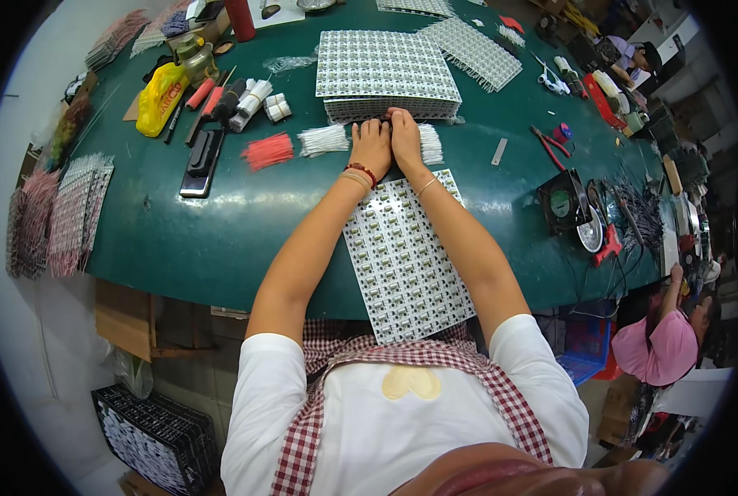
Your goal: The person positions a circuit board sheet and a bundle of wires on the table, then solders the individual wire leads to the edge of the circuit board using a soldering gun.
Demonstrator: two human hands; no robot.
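My left hand (371,147) and my right hand (404,142) are close together at the front of a stack of white circuit board panels (385,66). The fingers of both are bent and closed; what they hold is hidden, though something dark shows beside the fingertips. A bundle of white wires (324,140) lies left of my left hand, and more white wires (430,144) are beside my right. Farther left is a bundle of red wires (267,151). Under my forearms a single circuit board panel (406,256) reaches from the green table (245,223) toward my body.
A black phone-like device (202,163), yellow bag (161,99) and white rolls (255,97) stand left. Right are red-handled pliers (551,145), a metal strip (499,151), a small fan (562,202) and tangled dark wires (638,219). Wired panels (80,211) rest at the left edge. Other people sit right.
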